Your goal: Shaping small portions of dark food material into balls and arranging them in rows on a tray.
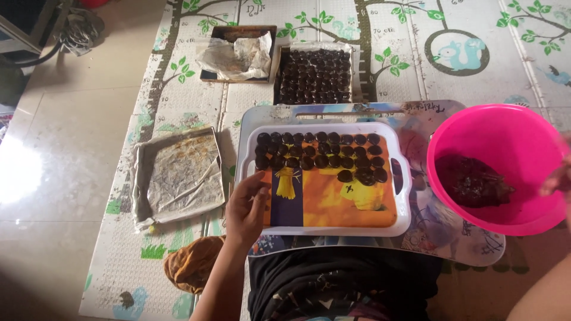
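A white-rimmed tray [324,230] with an orange and blue picture lies on a low lap table [267,113] in front of me. Several dark round pieces [321,154] sit in rows across its far half. My left hand [245,208] rests on the tray's near left edge, fingers curled over the rim. A pink plastic bowl [505,134] with dark dough [473,181] in it stands to the right. My right hand [559,178] is at the bowl's right rim, mostly cut off by the frame edge and blurred; what it holds cannot be seen.
A baking tin [279,74] full of dark round pieces stands beyond the lap table. A tin [209,74] with crumpled paper stands at the back left, another paper-lined tin [138,178] at the left. A brown cloth [190,264] lies beside my left arm on the patterned play mat [410,35].
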